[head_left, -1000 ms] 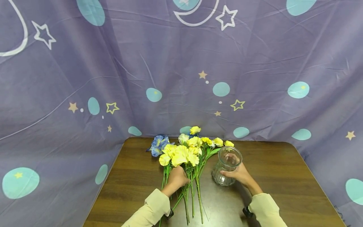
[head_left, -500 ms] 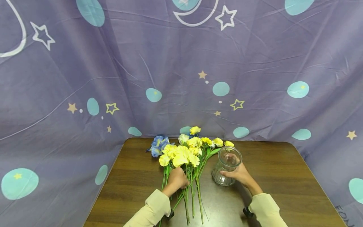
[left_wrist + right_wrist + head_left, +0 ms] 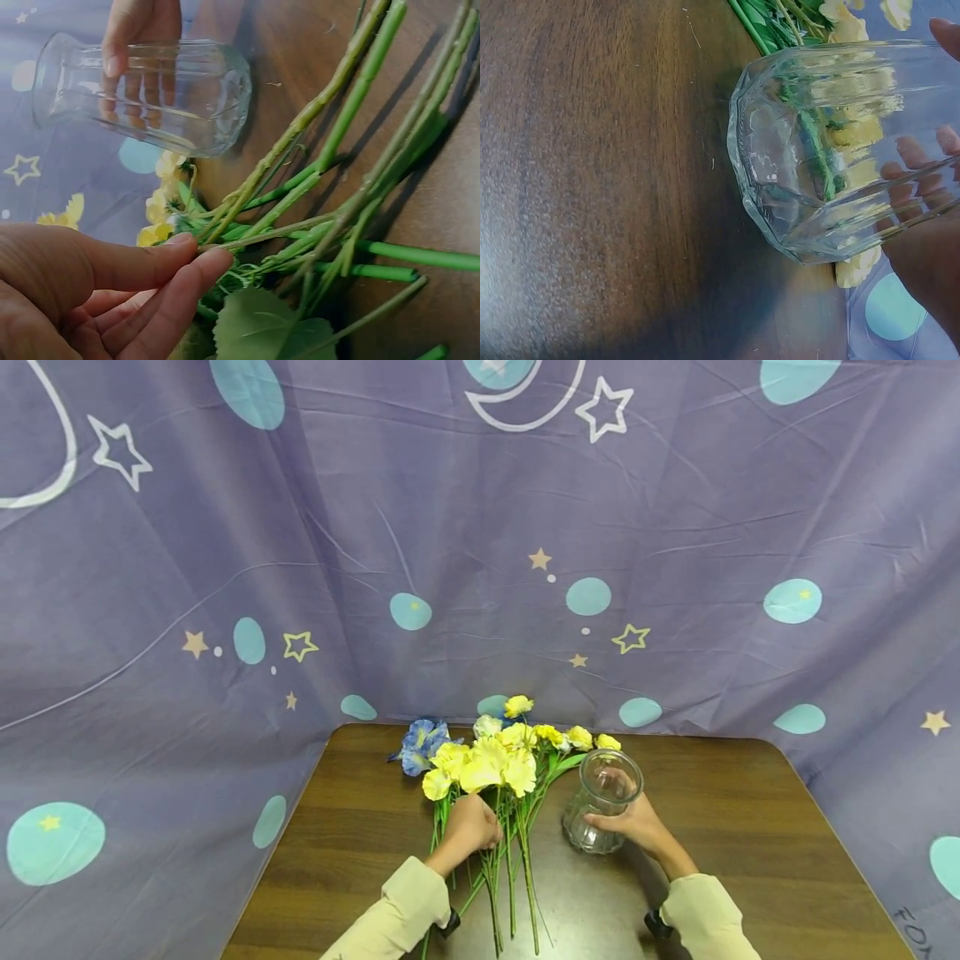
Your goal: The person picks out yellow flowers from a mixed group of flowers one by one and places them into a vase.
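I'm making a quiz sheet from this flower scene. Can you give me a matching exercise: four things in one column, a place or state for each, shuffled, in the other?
1. glass vase
2. blue flower
3. left hand
4. table

a. brown wood, bearing everything
b. pinching a flower stem
c. upright, held by the right hand
d. lying left of the yellow flowers

Pairs: 1-c, 2-d, 3-b, 4-a
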